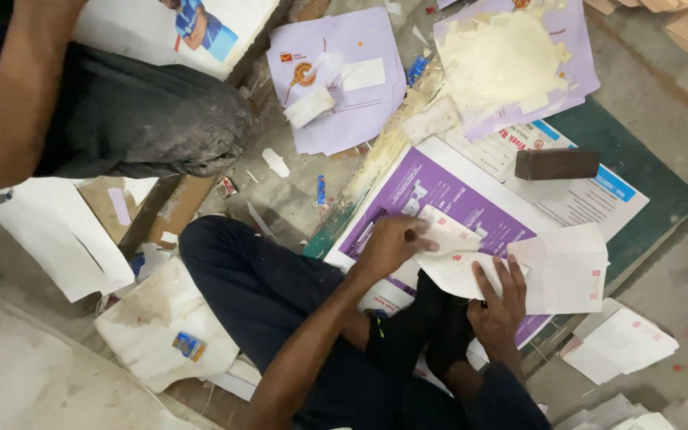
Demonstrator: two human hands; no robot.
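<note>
We see the left hand (392,243) pinching the upper left corner of a white envelope (459,259), fingers closed on the paper. The right hand (499,299) lies flat with fingers spread on the envelope's lower edge, pressing it down rather than gripping. The envelope rests on a purple poster (447,191) on the floor, just above our crossed legs. Its long axis runs from upper left to lower right, and its pointed folded end faces left, toward the left hand. A second white sheet (571,271) lies touching it on the right. A brown block (557,163) sits well apart, up on the poster. Another person's knee (161,119) shows at upper left.
</note>
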